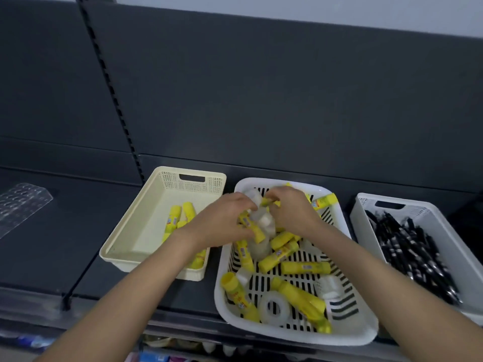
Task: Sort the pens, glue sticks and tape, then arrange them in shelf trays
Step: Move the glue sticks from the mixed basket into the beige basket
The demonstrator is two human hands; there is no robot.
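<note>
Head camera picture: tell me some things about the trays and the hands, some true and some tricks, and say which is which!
1. The black pens lie in the white tray. True.
2. The cream tray holds tape. False: it holds yellow glue sticks.
3. The left hand and right hand are both over the slotted basket. True.
4. The slotted basket holds only glue sticks. False: a tape roll lies in it too.
</note>
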